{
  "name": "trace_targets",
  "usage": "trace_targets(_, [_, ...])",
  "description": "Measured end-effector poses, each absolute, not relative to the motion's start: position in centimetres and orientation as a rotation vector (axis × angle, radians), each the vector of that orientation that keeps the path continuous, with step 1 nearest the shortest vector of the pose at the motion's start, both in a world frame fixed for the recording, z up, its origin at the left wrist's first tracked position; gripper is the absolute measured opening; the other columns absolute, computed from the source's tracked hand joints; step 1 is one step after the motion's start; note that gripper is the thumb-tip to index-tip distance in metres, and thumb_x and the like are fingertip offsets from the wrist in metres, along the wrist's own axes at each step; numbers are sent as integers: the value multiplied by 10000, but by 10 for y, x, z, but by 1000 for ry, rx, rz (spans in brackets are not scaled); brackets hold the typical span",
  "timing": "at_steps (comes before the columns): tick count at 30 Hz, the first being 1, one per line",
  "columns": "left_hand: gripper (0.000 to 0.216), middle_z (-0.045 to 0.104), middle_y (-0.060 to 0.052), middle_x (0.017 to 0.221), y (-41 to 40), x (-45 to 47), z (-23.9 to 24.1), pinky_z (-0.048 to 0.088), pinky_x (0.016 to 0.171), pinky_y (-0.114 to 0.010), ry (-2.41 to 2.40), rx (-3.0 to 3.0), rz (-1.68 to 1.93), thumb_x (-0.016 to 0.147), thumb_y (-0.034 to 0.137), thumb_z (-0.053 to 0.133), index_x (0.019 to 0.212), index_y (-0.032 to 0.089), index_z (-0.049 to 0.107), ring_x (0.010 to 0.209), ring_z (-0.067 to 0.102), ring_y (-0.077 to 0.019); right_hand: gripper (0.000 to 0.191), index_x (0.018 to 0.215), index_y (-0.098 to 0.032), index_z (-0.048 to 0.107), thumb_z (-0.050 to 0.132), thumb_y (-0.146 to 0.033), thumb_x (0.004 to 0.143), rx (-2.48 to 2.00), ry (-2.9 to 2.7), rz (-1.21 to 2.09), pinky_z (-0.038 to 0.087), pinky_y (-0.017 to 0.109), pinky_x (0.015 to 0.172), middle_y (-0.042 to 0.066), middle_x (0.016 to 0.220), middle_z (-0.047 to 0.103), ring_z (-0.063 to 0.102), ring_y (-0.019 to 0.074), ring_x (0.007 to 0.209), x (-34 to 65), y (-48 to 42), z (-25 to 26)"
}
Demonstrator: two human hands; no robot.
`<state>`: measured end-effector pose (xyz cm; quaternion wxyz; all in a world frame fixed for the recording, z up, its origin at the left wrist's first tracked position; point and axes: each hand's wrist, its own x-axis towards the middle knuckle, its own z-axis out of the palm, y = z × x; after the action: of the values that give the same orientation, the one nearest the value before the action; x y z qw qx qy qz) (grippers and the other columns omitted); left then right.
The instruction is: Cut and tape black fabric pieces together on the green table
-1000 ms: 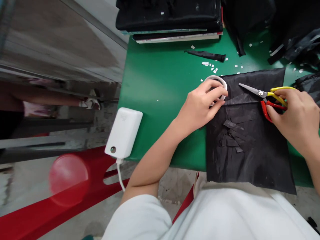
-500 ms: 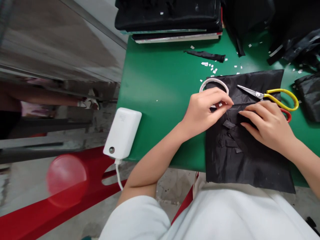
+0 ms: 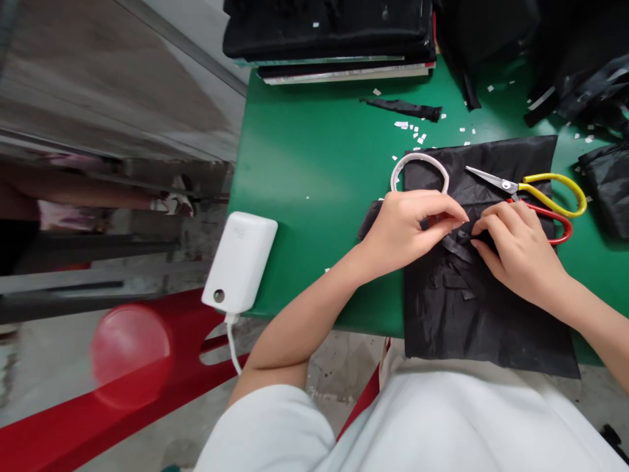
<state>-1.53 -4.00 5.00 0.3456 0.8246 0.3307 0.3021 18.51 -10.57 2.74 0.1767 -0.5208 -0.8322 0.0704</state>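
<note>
A black fabric sheet (image 3: 496, 321) lies on the green table, with small black fabric strips (image 3: 452, 282) on top. My left hand (image 3: 413, 226) is over its left part, thumb and forefinger pinched together; what they hold, if anything, I cannot make out. A dark fabric piece (image 3: 369, 219) sticks out behind that hand. Close by, my right hand (image 3: 521, 252) has curled fingertips closed at the end of a black strip. Scissors (image 3: 511, 187) with one yellow and one red handle lie just beyond it. A white tape ring (image 3: 421, 157) rests above my left hand.
On the left edge of the green table (image 3: 295, 164) sits a white power bank (image 3: 240, 262) with a cable. Stacked black items (image 3: 329, 33) stand at the back, black fabric (image 3: 609, 183) at the right. White scraps (image 3: 417, 131) are scattered about. A red stool (image 3: 147, 354) is at lower left.
My left hand has shifted slightly toward me and right, closer to my right hand. The dark piece behind it has come into view. My right hand moved slightly down, uncovering more of the red handle.
</note>
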Motion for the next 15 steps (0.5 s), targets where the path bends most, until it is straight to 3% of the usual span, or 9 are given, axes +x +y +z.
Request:
trace_targets(6, [171, 737, 15, 807, -45, -15, 50, 532, 700, -153, 831, 2026, 707, 840, 51, 634, 971, 154, 669, 723, 682, -77, 107, 952, -196, 581, 546, -102, 915, -1337, -2223, 342, 498, 371, 762, 73, 855, 696, 636, 245, 809, 190, -104, 27])
trace_targets(15, [111, 652, 21, 788, -44, -15, 50, 511, 657, -136, 764, 2117, 629, 850, 57, 632, 900, 141, 580, 683, 621, -55, 118, 915, -196, 583, 530, -92, 934, -1295, -2132, 451, 495, 278, 651, 50, 822, 689, 655, 180, 724, 187, -105, 36])
